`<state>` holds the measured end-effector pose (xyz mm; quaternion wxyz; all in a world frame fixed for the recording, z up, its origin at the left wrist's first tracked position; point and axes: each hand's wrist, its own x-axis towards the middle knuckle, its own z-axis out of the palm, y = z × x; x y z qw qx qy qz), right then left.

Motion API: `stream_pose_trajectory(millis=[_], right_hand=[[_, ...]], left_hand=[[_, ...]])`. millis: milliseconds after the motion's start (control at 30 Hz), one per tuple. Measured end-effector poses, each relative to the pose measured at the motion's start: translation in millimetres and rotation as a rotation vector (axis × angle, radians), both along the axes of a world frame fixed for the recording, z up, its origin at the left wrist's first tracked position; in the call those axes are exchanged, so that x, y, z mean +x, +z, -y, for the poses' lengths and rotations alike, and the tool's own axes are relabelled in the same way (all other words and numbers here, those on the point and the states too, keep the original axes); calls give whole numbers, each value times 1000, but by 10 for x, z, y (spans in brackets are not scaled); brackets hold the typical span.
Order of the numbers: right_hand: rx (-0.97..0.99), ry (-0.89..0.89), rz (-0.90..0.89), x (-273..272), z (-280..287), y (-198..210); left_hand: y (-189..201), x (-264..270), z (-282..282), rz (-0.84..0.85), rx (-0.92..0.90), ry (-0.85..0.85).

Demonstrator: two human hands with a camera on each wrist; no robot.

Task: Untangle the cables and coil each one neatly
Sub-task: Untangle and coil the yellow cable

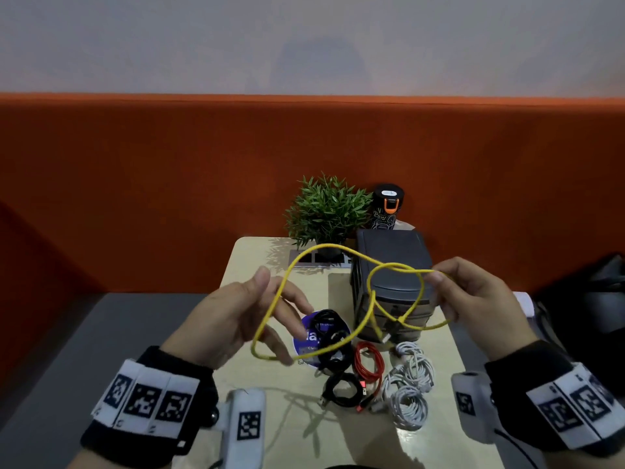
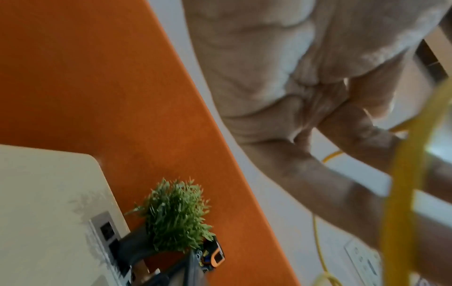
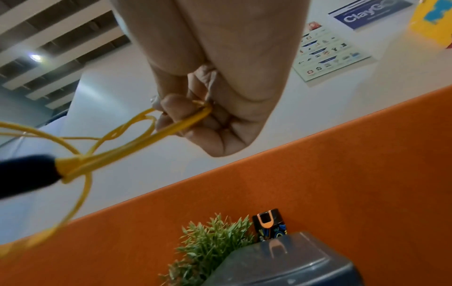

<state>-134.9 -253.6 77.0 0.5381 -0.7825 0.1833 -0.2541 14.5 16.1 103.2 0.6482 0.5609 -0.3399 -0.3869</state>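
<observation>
A yellow cable (image 1: 325, 247) hangs in the air between my hands in one wide loop and a smaller loop (image 1: 395, 292) near the right. My left hand (image 1: 270, 309) is held inside the wide loop with its fingers (image 2: 342, 174) stretched out, and the yellow cable (image 2: 401, 193) runs across them. My right hand (image 1: 466, 292) pinches the cable at the small loop; in the right wrist view its fingers (image 3: 195, 108) curl round the yellow cable (image 3: 146, 141). On the table below lie coiled black cables (image 1: 333, 336), a red cable (image 1: 368, 363) and white cables (image 1: 411, 384).
A grey drawer box (image 1: 392, 252) stands at the back right of the small beige table (image 1: 257, 377), with a potted plant (image 1: 326, 211) and a dark bottle (image 1: 387, 206) behind it. A purple round disc (image 1: 306, 338) lies under the black cables. An orange partition (image 1: 169, 184) closes the far side.
</observation>
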Motion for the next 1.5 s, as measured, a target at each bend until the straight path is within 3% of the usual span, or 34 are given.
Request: stream_pose_trajectory(millis=[167, 300, 400, 567, 700, 833, 933, 1067, 1133, 1233, 1500], right_hand=[[156, 78, 39, 82, -256, 2], [187, 102, 79, 130, -362, 33], [217, 139, 104, 143, -415, 56], [224, 185, 80, 139, -461, 46], [49, 89, 6, 68, -287, -26], [-81, -35, -26, -70, -24, -78], [-8, -124, 38, -140, 73, -55], [69, -226, 125, -161, 143, 14], [78, -212, 132, -158, 141, 21], [100, -165, 160, -117, 59, 45], [136, 66, 214, 32, -151, 150]], left_hand=[[-31, -88, 198, 28, 106, -17], [-129, -192, 348, 409, 253, 75], [-188, -250, 455, 525, 311, 101], [-226, -342, 554, 438, 365, -6], [-198, -302, 447, 481, 299, 12], [-92, -168, 170, 519, 173, 111], [-101, -13, -26, 573, 105, 251], [-182, 188, -191, 356, 33, 495], [-219, 258, -236, 383, 112, 444], [-329, 232, -167, 492, 296, 221], [-610, -126, 123, 533, 677, -160]])
